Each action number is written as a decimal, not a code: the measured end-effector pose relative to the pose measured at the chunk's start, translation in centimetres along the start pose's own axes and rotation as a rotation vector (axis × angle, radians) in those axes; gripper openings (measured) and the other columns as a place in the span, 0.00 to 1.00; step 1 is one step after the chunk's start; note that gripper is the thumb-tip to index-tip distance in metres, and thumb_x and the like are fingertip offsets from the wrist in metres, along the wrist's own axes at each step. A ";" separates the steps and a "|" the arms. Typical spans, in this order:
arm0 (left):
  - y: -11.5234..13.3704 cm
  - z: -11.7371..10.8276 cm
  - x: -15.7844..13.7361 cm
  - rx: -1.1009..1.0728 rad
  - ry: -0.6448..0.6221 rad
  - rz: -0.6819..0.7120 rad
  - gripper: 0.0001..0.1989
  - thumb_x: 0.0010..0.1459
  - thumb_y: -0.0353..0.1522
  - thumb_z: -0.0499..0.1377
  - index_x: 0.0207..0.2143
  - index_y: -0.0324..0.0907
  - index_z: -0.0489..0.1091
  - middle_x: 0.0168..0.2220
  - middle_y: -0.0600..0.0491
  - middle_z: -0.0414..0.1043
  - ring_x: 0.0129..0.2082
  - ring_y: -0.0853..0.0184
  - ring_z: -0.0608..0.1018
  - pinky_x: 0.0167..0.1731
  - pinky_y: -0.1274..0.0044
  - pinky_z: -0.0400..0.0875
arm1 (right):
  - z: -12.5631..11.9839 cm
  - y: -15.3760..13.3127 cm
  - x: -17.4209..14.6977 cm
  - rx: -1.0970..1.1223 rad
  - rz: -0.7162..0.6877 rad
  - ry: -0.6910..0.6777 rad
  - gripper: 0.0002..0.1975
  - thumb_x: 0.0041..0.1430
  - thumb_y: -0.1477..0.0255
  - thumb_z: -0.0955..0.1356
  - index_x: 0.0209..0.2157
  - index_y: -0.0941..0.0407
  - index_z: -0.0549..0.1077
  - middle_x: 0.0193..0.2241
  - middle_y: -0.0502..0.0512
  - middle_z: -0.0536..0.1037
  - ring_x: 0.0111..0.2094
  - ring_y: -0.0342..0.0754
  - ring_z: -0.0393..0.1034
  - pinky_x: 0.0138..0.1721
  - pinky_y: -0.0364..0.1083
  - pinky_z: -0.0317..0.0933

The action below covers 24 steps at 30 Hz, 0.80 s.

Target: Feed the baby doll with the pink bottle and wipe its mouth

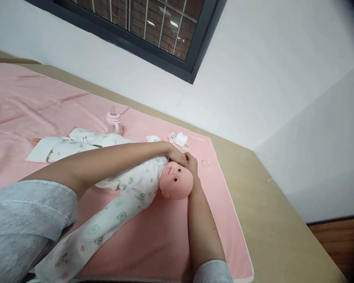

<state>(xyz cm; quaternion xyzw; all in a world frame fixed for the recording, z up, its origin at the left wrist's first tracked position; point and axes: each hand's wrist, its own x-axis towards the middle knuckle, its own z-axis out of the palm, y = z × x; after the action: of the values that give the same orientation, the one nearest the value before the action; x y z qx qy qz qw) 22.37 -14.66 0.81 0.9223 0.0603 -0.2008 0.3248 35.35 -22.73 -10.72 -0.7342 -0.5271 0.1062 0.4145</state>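
A baby doll (177, 181) lies face up on a pink blanket (168, 236), dressed in a white outfit (135, 192) with green and brown animal prints. Its head points to the right. My left hand (177, 154) reaches across the doll's body to the far side of its head, fingers bent. My right hand (192, 163) comes round the top of the head and meets the left there. The fingers of both hands are closed close together by the doll's far ear area; what is between them, if anything, is hidden.
Beyond the doll stands a pink-topped baby bottle (114, 122) with a handle. A clear packet with a white square (181, 139) lies past my hands, and a small clear round item (205, 162) lies to the right. The tan tabletop (242, 188) borders a white wall.
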 end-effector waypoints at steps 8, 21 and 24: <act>-2.1 1.1 2.6 -0.218 -0.112 -0.170 0.17 0.67 0.39 0.58 0.52 0.37 0.69 0.49 0.46 0.71 0.44 0.61 0.77 0.44 0.65 0.75 | -0.1 -0.9 -0.5 0.030 0.015 -0.049 0.09 0.52 0.64 0.65 0.31 0.54 0.72 0.25 0.49 0.74 0.33 0.47 0.65 0.32 0.44 0.59; -2.3 1.7 2.9 -0.324 -0.107 -0.191 0.17 0.67 0.38 0.59 0.54 0.38 0.68 0.51 0.45 0.70 0.46 0.60 0.76 0.45 0.64 0.76 | -0.3 -2.0 -1.1 0.089 0.046 -0.040 0.10 0.51 0.62 0.64 0.28 0.54 0.70 0.25 0.49 0.74 0.32 0.47 0.65 0.33 0.44 0.60; -2.4 1.8 2.9 -0.313 -0.055 -0.157 0.17 0.67 0.38 0.59 0.54 0.38 0.68 0.51 0.45 0.70 0.47 0.59 0.76 0.45 0.64 0.75 | -0.1 -2.8 -1.4 0.150 0.061 -0.009 0.10 0.51 0.62 0.64 0.29 0.55 0.70 0.27 0.49 0.75 0.33 0.47 0.66 0.34 0.44 0.62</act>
<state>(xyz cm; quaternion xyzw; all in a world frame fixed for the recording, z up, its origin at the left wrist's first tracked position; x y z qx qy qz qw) 23.84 -13.99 -3.01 0.8471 0.1539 -0.2388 0.4492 32.92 -23.70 -9.01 -0.7165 -0.4968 0.1611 0.4624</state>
